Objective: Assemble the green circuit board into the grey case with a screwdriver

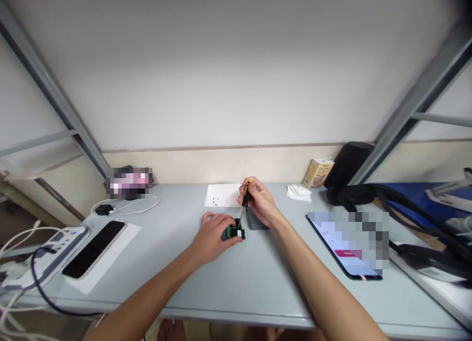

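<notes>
My left hand (217, 235) is closed around a small black device with a green circuit board (230, 232), pinning it near the middle of the desk. In my right hand (258, 199) is a yellow-and-black screwdriver (247, 195), tilted, its thin shaft pointing down to the device's right part. Whether the tip sits in a screw is too small to tell. Beneath my right hand lies a dark grey flat box (258, 221), partly hidden. Behind the hands is a white paper sheet (223, 193) with several tiny black screws (215, 201) on it.
To the left lie a black-screened phone (95, 247), a power strip (47, 257) with cables and a black charger (104, 209). On the right are a lit tablet (344, 247), crumpled tissue (299, 193), a small yellow box (318, 172) and a black strap (409, 213). A wall stands behind.
</notes>
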`<state>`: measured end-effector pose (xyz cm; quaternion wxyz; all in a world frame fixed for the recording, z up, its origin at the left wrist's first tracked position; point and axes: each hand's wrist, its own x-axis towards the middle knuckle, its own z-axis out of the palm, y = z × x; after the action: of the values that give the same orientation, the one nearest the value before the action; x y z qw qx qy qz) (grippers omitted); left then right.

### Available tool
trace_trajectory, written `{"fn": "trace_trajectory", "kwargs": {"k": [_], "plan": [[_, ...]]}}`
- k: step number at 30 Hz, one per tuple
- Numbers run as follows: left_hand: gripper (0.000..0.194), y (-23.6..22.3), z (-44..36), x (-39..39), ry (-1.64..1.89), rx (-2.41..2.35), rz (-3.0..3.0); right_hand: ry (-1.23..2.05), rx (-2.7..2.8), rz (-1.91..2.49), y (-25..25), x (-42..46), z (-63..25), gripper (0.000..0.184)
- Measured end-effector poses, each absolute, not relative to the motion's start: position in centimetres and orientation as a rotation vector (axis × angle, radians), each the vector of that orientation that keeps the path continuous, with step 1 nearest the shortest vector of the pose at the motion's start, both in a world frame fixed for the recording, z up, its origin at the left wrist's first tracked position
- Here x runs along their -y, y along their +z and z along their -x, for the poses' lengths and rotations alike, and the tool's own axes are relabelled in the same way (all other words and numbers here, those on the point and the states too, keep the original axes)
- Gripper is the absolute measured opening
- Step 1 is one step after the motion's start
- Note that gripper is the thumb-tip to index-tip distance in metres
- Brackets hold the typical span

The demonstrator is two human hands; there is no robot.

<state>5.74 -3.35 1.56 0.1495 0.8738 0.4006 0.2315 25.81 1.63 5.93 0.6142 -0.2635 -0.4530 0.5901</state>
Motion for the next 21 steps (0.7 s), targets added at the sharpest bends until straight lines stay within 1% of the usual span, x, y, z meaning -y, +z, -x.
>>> {"fn": "trace_trajectory", "kwargs": {"k": [6,11,13,15,17,18,19,21], "plan": [[0.023,1.2,-5.5,3.2,0.683,-1.136,-2.549,1.231,0.856,0.576,6.8,-2.2,-27.5,0.054],[0.025,0.4,-5.5,3.0,0.720,-1.141,-2.519,1.033,0.912,0.612,8.7,-1.3,-29.6,0.054],[0.025,0.2,-5.6,3.0,0.728,-1.145,-2.510,0.877,1.020,0.688,9.2,-0.6,-30.5,0.050],[0.026,0.3,-5.6,3.1,0.723,-1.146,-2.504,0.714,1.215,0.886,9.2,0.3,-31.4,0.044],[0.029,0.8,-5.3,3.2,0.695,-1.137,-2.490,0.649,1.566,1.154,8.5,1.2,-32.3,0.036],[0.033,1.2,-4.9,3.2,0.679,-1.130,-2.480,0.669,1.754,1.273,7.9,1.6,-32.7,0.032],[0.040,1.6,-4.5,3.2,0.646,-1.112,-2.479,0.715,1.918,1.376,7.3,2.0,-33.1,0.036],[0.057,2.4,-3.2,3.0,0.589,-1.065,-2.508,0.785,2.115,1.534,6.1,2.4,-33.7,0.060]]}}
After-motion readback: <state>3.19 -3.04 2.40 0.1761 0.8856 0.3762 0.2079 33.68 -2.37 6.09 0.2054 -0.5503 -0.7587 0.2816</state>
